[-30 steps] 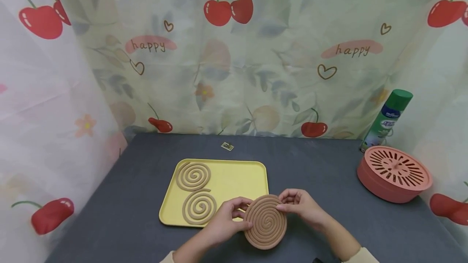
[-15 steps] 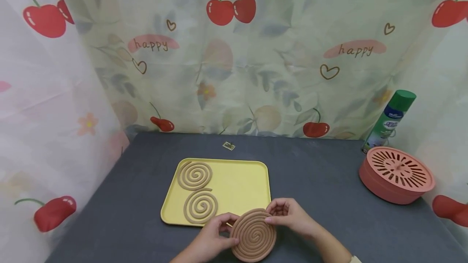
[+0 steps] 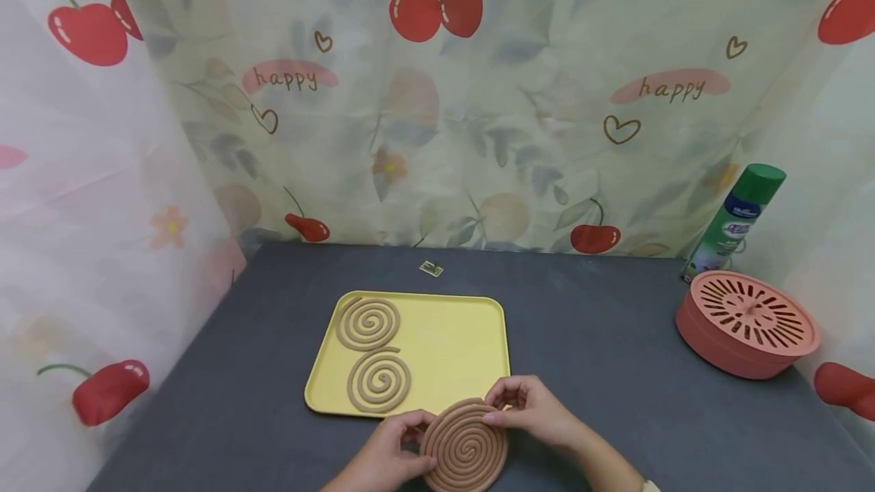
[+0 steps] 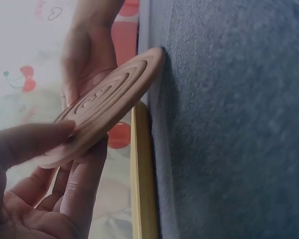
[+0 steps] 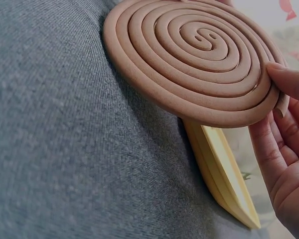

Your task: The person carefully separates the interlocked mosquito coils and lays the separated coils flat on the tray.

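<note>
A brown mosquito coil (image 3: 468,448), its spirals tightly nested, is held tilted in front of the tray's near edge. My left hand (image 3: 390,452) pinches its left rim, thumb on the upper face and fingers beneath, as the left wrist view shows. At the upper right rim my right hand (image 3: 536,412) pinches it near the coil's outer end (image 5: 280,109). On the yellow tray (image 3: 465,340) lie two separate single coils, one far left (image 3: 368,323) and one just nearer (image 3: 379,381). In the right wrist view the held coil's lower edge is close to the dark cloth.
A pink round coil holder (image 3: 745,325) with a slotted lid stands at the right. Behind it a green spray can (image 3: 734,222) leans near the curtain. A small metal piece (image 3: 431,269) lies beyond the tray on the dark tabletop (image 3: 588,325).
Both hands have brought the mosquito coil left and nearer to the body, keeping their grip on it. The coils on the tray have stayed in place, while the head view has shifted slightly.
</note>
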Motion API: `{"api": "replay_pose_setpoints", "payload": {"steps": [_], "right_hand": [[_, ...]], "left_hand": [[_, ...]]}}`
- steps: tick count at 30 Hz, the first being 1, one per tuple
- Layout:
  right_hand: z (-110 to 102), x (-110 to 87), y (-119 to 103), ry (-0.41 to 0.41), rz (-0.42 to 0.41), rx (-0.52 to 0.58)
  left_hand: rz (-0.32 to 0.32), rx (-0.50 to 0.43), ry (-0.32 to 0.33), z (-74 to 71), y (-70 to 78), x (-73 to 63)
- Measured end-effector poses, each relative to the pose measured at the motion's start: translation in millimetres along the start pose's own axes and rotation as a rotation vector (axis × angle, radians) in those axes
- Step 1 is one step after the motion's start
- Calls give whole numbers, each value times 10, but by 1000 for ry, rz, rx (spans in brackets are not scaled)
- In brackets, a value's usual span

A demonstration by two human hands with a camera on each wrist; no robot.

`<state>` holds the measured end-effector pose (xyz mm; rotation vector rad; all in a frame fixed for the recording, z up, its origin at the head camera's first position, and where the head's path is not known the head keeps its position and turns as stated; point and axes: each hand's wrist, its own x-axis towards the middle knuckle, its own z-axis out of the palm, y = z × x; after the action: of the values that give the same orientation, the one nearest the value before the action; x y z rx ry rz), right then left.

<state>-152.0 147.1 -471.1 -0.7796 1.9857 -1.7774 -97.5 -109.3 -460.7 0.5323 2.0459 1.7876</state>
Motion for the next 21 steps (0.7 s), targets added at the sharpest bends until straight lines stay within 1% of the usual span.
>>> {"api": "replay_pose_setpoints", "payload": {"steps": [2, 3, 6, 9, 12, 14, 21], "right_hand": [[2, 4, -3, -4, -3, -5], [3, 6, -6, -6, -6, -8], [3, 16, -19, -11, -31, -16], [8, 31, -38, -15, -63, -22], [22, 48, -55, -18, -83, -30], [30, 51, -69, -15, -85, -35], [30, 26, -89, 2, -91, -60]], "left_hand": [[6, 10, 3, -2, 27, 2], [11, 34, 13, -6, 46, 10], [47, 142, 67, -22, 124, 62], [117, 287, 136, -40, 197, 132], [158, 365, 174, -49, 244, 172], [171, 395, 183, -50, 257, 182], [200, 414, 174, -33, 293, 175]]}}
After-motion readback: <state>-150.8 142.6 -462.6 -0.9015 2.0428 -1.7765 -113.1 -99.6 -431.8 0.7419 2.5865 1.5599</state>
